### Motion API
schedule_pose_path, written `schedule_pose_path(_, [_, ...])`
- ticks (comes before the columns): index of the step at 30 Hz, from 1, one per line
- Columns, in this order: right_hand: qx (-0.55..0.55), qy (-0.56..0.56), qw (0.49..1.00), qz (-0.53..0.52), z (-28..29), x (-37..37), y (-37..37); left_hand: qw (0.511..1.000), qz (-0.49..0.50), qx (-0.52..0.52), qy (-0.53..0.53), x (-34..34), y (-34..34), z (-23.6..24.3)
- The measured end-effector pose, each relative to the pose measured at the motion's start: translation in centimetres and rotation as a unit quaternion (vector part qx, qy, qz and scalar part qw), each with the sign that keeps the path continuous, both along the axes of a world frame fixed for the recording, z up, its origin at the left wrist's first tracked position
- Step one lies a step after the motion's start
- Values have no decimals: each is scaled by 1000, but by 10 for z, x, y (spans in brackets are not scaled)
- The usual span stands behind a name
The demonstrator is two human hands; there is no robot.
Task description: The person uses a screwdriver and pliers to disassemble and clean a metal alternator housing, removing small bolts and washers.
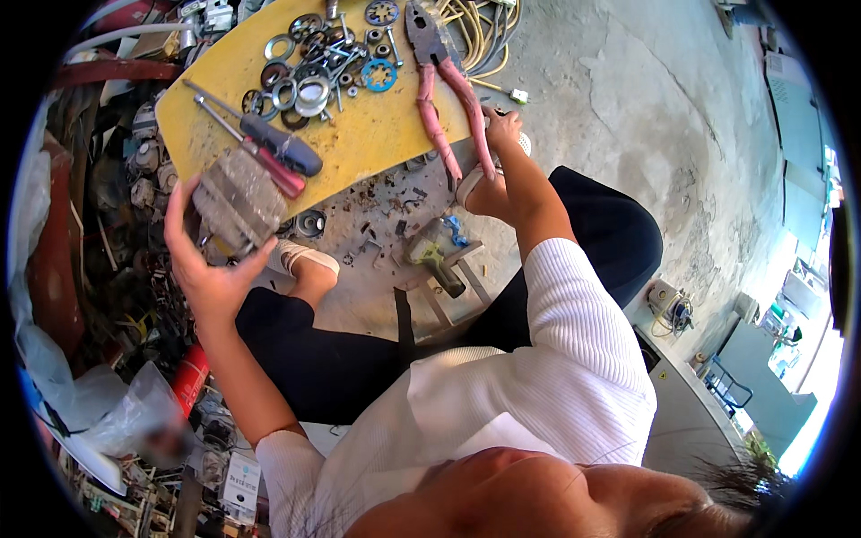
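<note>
Fingers point(184, 211) wrap grey block point(238, 202) edge.

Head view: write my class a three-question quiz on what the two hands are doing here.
1. True or false: the left hand holds a grey metal block.
2. What is the right hand touching: A the screwdrivers, B the pink-handled pliers, C a blue gear?
3. What colour is the board that the washers lie on?

Key: 1 true. 2 B. 3 yellow.
</note>
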State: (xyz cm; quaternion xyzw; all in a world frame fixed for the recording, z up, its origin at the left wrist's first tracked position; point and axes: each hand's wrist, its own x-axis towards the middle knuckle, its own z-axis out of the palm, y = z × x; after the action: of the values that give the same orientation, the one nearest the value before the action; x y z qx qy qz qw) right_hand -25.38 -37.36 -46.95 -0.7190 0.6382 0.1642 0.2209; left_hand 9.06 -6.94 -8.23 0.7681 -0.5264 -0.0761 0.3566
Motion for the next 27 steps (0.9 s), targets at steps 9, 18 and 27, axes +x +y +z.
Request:
schedule_pose_path(9, [10, -28, 998, 54, 25, 4, 34, 1000, -2, -2, -8, -1, 3, 4])
schedule_pose_path(18, [29, -39, 997, 55, 15, 9, 55, 999, -17, -27, -11, 2, 4, 4])
schedule_pose_path(27, [-91, -74, 988, 96, 6, 13, 49, 999, -28, -41, -6, 2, -2, 5])
